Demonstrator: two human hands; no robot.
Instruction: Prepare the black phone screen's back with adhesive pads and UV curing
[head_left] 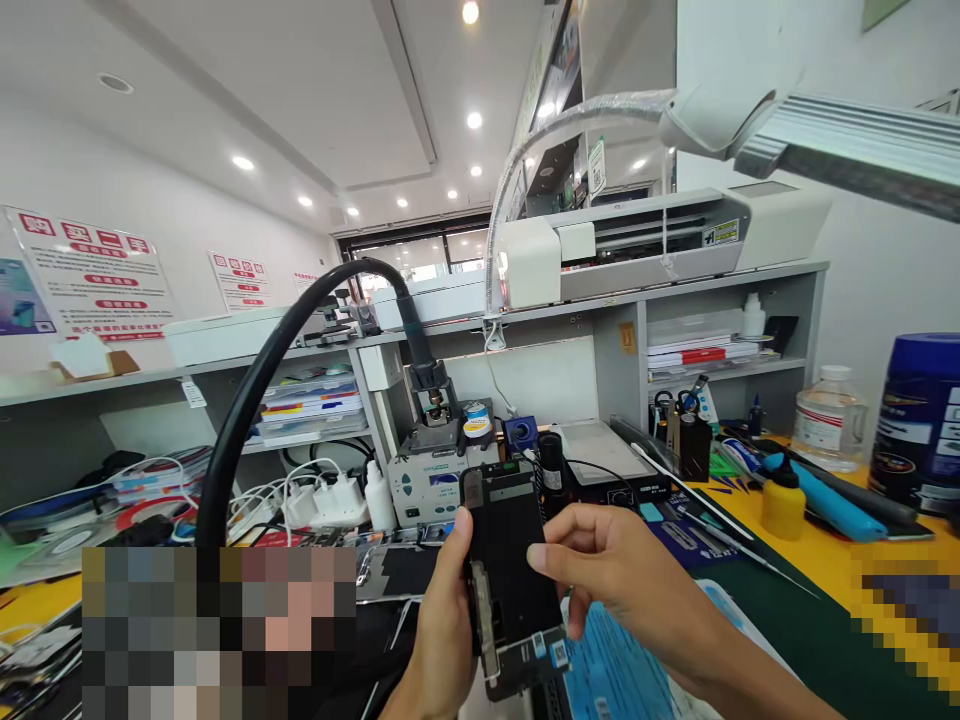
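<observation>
A dark, flat phone-sized part is held up in the lower middle of the head view, its long side roughly upright. A silvery strip runs down its lower left, and small labels sit near its bottom edge. My left hand grips it along the left side, thumb against the edge. On the right side, my right hand pinches the edge between thumb and curled fingers. Below it lies a blue printed sheet, partly covered by my right forearm.
Behind stands a soldering or hot-air station. A thick black hose arches at left. A yellow bottle, tweezers, a clear bottle and a blue canister stand or lie right. Lower left is pixelated.
</observation>
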